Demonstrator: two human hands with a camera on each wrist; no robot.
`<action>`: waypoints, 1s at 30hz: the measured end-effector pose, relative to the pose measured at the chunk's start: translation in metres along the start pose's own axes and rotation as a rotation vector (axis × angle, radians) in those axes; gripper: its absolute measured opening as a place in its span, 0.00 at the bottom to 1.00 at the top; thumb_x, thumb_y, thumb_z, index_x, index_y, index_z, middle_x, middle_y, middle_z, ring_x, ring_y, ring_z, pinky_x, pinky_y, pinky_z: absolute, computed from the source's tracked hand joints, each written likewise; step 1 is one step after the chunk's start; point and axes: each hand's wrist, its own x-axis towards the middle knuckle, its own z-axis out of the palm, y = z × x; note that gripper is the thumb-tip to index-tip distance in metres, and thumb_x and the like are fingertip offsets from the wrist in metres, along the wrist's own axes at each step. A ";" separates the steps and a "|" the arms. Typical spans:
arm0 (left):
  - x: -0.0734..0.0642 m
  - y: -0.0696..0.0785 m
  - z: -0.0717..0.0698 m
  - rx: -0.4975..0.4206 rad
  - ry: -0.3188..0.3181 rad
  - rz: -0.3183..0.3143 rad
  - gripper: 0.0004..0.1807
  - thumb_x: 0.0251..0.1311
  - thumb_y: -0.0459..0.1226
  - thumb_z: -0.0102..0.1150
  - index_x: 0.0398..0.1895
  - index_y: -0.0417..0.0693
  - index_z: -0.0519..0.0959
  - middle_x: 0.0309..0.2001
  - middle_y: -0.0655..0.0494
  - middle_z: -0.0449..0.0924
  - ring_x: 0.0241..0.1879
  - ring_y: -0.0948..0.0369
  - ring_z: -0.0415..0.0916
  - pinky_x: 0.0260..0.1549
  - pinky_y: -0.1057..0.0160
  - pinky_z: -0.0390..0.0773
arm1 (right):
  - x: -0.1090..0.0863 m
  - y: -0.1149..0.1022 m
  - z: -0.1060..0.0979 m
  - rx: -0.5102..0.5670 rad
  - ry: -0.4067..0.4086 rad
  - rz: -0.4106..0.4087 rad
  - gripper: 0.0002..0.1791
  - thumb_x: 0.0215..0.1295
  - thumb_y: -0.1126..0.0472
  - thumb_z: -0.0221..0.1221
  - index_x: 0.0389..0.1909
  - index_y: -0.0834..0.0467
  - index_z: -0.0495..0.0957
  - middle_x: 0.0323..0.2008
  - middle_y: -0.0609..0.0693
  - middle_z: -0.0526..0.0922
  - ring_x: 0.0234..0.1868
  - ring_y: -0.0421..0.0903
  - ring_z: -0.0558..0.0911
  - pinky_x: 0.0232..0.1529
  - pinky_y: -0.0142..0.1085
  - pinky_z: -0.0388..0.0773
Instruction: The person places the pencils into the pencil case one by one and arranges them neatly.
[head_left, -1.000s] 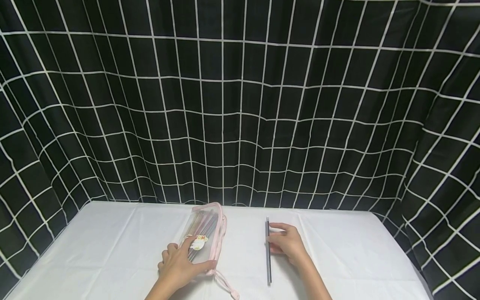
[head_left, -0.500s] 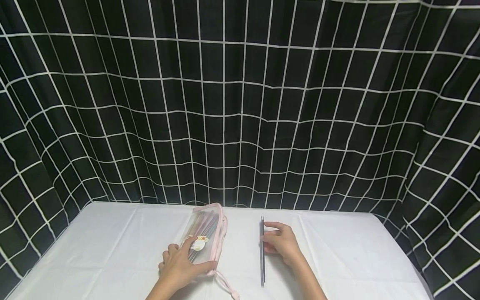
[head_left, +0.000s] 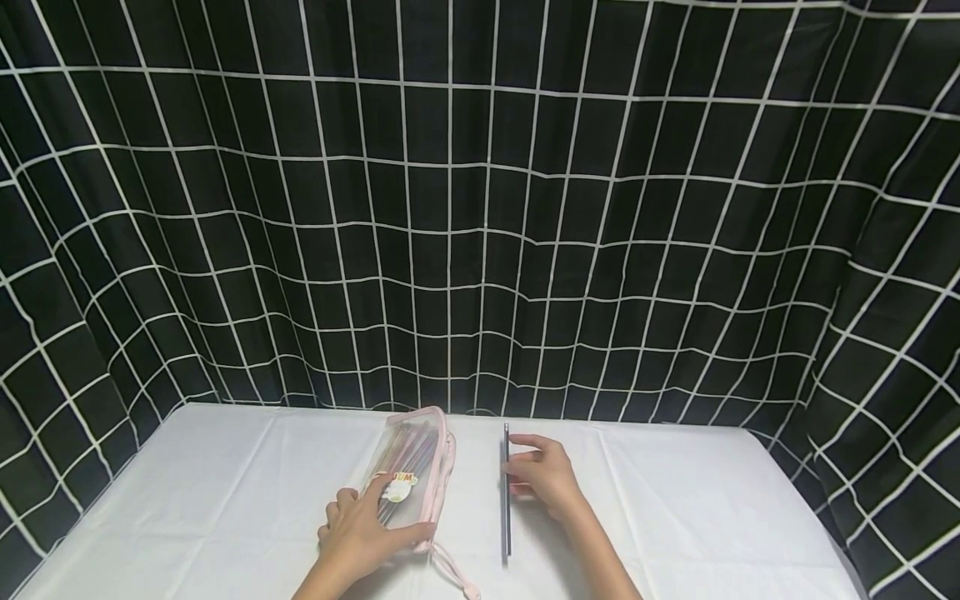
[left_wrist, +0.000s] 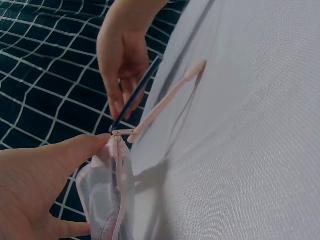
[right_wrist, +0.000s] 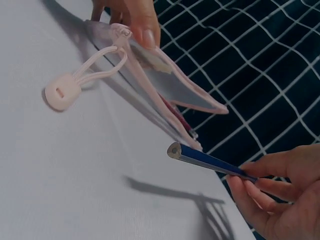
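A see-through mesh pencil case (head_left: pixel 415 510) with pink trim lies on the table, several pencils (head_left: pixel 401 454) showing inside and a white cartoon sticker on its top. My left hand (head_left: pixel 354 532) grips its near left part, thumb at the pink-edged near corner. To the right, my right hand (head_left: pixel 551 479) pinches a dark blue pencil (right_wrist: pixel 210 161) between thumb and fingers. The pencil points away from me, a short gap from the case; its shadow falls on the cloth in the right wrist view. Its flat wooden end shows there, unsharpened.
A pink cord loop with a toggle (right_wrist: pixel 62 92) trails from the case's near end onto the white tablecloth (head_left: pixel 225 500). Behind the table hangs a black curtain (head_left: pixel 465 250) with white grid lines, which also runs along both sides.
My right hand has carried the blue pencil leftward, closer to the pencil case. My left hand and the case have stayed in place.
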 end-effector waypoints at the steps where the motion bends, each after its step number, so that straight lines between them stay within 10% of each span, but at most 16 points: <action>1: 0.000 0.000 0.000 0.000 0.000 0.001 0.58 0.40 0.66 0.80 0.74 0.46 0.73 0.53 0.30 0.69 0.50 0.39 0.66 0.44 0.34 0.68 | 0.000 0.000 0.001 0.001 -0.002 -0.001 0.29 0.59 0.78 0.64 0.64 0.75 0.75 0.39 0.64 0.85 0.26 0.44 0.86 0.29 0.39 0.87; 30: -0.002 0.004 -0.002 0.010 -0.004 -0.016 0.58 0.41 0.65 0.80 0.74 0.46 0.72 0.51 0.33 0.69 0.48 0.42 0.66 0.45 0.36 0.69 | 0.007 -0.008 0.033 -0.013 -0.041 -0.035 0.30 0.57 0.78 0.63 0.63 0.76 0.75 0.37 0.63 0.86 0.30 0.47 0.89 0.32 0.41 0.88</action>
